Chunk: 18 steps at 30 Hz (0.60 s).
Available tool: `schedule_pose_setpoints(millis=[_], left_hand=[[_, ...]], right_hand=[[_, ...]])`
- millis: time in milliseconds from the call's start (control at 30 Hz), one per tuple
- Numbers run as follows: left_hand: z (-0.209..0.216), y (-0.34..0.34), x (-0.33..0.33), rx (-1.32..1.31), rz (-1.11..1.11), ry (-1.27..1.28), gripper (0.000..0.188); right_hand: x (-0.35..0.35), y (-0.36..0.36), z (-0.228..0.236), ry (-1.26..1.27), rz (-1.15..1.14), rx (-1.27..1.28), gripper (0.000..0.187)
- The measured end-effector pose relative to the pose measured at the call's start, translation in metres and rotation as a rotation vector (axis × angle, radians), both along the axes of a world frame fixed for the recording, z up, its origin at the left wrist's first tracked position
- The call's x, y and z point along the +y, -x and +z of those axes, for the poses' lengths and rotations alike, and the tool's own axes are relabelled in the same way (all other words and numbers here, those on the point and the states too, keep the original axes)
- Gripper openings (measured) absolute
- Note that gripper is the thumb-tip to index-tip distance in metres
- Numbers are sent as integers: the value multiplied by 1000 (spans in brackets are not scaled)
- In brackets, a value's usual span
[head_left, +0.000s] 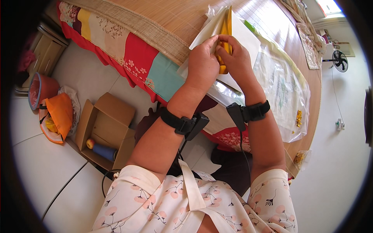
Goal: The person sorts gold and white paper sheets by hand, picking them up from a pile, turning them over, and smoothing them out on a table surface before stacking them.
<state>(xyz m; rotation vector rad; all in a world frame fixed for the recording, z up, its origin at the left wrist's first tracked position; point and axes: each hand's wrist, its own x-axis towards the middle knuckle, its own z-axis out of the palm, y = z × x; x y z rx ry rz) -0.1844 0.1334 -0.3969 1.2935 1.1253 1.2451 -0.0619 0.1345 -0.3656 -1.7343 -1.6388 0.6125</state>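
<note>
Both my hands are up at the bed-like wooden surface, fingertips close together over a shiny gold paper sheet (227, 27). My left hand (203, 64) is closed at the sheet's left side, thumb and fingers pinched at its edge. From the right, my right hand (237, 60) is curled over the same gold paper, with fingers bent toward the left fingertips. White paper sheets (250, 42) stand or lie around and under the gold one. The fingers hide part of the fold. Beneath the papers lies a clear plastic bag (281, 77).
Small gold scraps (298, 118) lie on the plastic. A patterned cloth (138, 58) hangs over the surface's edge. On the floor at left are an open cardboard box (105, 120) with a blue roll, an orange bag (58, 112) and a bucket (42, 89). A fan (340, 61) stands far right.
</note>
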Motion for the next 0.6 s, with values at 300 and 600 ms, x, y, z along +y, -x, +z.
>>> schedule_pose_setpoints(millis=[300,600], left_hand=[[-12,-5,4,-50,96,-129,55],[-3,-4,5,-278,-17,202,39]], right_hand=[[-7,6,7,67,-110,-72,58],[-28,-7,-8,-266,9,-307,38]])
